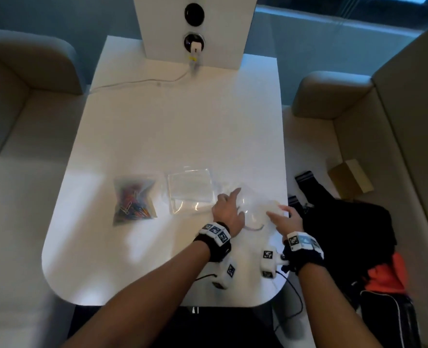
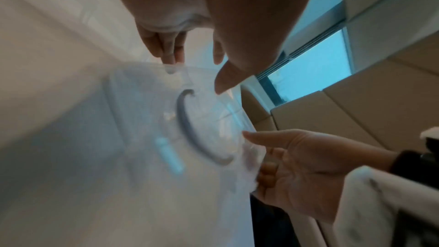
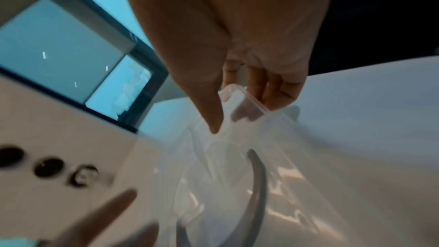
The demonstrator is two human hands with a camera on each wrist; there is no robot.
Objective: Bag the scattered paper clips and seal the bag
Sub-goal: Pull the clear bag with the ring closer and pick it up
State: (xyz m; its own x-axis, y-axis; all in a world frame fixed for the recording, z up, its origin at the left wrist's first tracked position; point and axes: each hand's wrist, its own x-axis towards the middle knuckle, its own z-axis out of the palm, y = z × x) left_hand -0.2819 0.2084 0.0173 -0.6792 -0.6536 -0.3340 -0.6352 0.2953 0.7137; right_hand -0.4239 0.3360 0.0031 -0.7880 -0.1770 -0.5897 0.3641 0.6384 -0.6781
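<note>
Right hand pinching clear bag; left hand spread, fingertips on it.

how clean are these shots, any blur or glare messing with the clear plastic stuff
Head view: mostly sharp, wide-angle bending of the table edges, glare streaks on the clear bag. Left wrist view: heavy motion blur, the clear plastic piece smeared under the left hand. Right wrist view: the right hand fairly sharp, plastic streaked with reflections, the foreground finger blurred.
</note>
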